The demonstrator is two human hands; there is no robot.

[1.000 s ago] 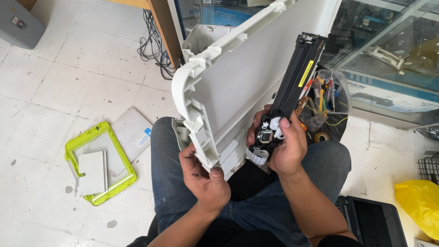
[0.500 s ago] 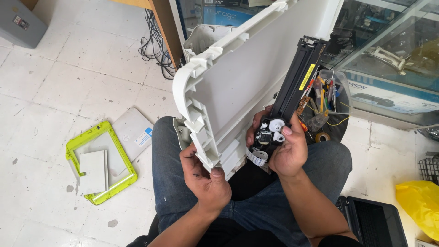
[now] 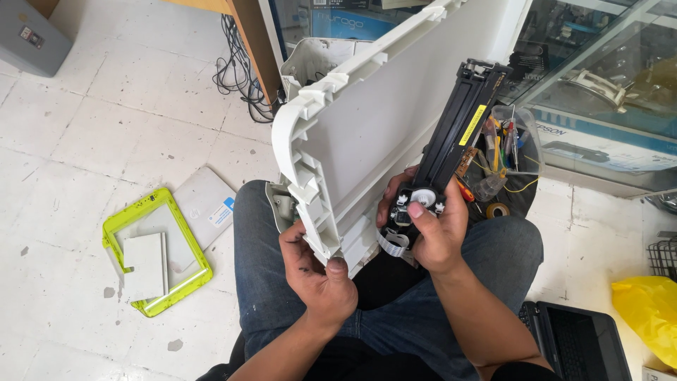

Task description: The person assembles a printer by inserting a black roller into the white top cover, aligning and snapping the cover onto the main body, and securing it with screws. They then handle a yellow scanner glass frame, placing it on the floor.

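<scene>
The left hand (image 3: pixel 319 276) grips the lower edge of a white printer cover (image 3: pixel 367 141), thumb pressed against its ribbed rim. Just beside it, the right hand (image 3: pixel 431 229) closes around a black cartridge unit's (image 3: pixel 451 141) geared end, thumb on the white gear, above the lap.

A large white plastic printer cover (image 3: pixel 381 134) stands tilted upright, a long black cartridge-like unit (image 3: pixel 451 141) leaning beside it.

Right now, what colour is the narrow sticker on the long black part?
Yellow. The sticker runs along the long black part; the head view shows it best.
</scene>
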